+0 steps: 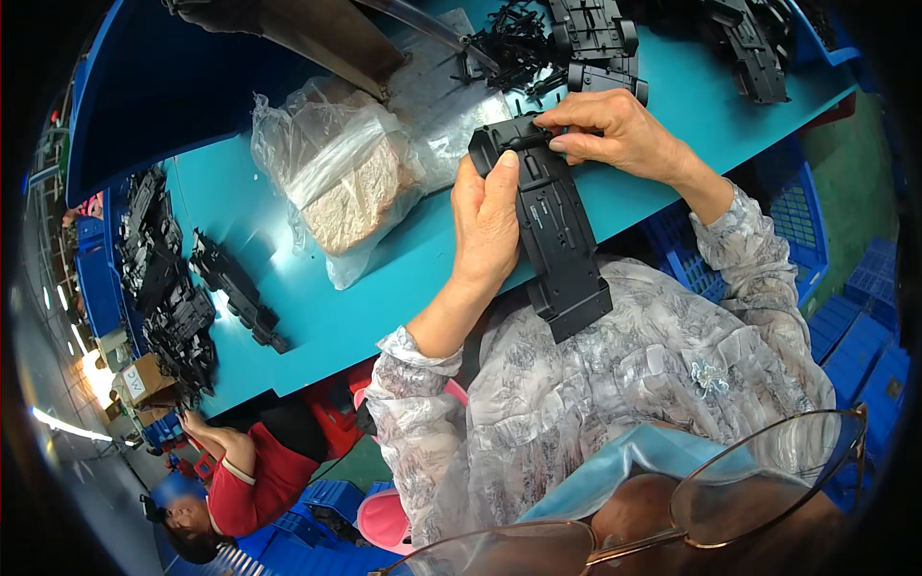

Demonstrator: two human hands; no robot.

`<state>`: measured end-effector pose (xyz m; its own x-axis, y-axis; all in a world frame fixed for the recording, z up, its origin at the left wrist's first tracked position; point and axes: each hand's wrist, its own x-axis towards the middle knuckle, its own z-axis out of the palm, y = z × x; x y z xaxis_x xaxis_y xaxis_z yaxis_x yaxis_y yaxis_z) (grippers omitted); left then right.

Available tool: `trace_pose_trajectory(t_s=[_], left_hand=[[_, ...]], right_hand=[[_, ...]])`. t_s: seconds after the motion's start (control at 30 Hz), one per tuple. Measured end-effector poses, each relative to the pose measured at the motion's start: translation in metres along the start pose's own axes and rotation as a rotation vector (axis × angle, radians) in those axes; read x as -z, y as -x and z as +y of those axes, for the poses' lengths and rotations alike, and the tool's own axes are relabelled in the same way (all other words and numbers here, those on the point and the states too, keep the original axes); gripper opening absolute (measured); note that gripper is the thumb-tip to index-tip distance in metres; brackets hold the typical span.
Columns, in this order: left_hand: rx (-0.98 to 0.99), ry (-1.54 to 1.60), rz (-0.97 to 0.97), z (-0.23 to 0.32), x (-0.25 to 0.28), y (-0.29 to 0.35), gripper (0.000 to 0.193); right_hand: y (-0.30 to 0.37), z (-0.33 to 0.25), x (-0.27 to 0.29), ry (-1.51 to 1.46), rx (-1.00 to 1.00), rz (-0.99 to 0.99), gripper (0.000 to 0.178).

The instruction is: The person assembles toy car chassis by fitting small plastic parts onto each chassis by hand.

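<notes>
A long black plastic chassis-like part [555, 226], with ribs and raised bosses, is tilted across the table's near edge, its lower end near my lap. My left hand [487, 216] grips it by its left side, thumb on top near the upper end. The fingers of my right hand [615, 134] are pinched together at the upper right of the part. They are by a thin black bar [530, 142] lying across it; whether they hold the bar or just touch it, I cannot tell.
A plastic bag of pale material [355, 197] lies on the teal table [336, 326]. Beyond are a heap of small black pieces [519, 43] and more black parts [591, 34]. Further black parts [235, 288] line the left. A person in red [274, 470] works there. Blue crates [797, 216] stand right.
</notes>
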<state>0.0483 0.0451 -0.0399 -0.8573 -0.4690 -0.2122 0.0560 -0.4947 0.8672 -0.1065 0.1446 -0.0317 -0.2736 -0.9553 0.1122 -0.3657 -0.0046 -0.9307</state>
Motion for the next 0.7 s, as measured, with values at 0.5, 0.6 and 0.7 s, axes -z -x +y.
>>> trace_pose_trajectory(t_s=[0.5, 0.6, 0.7], left_hand=[[0.079, 0.147, 0.015, 0.0089, -0.0037, 0.0007, 0.021], [0.094, 0.171, 0.012, 0.0093, -0.0025, 0.0006, 0.022], [0.109, 0.205, 0.030, 0.0096, -0.0024, 0.0010, 0.021]], right_hand=[[-0.0016, 0.0005, 0.0001, 0.106, 0.056, -0.031, 0.026], [-0.0025, 0.0009, -0.0001, 0.162, 0.100, -0.042, 0.026], [-0.0027, 0.0045, 0.0002, 0.142, 0.119, -0.034, 0.026]])
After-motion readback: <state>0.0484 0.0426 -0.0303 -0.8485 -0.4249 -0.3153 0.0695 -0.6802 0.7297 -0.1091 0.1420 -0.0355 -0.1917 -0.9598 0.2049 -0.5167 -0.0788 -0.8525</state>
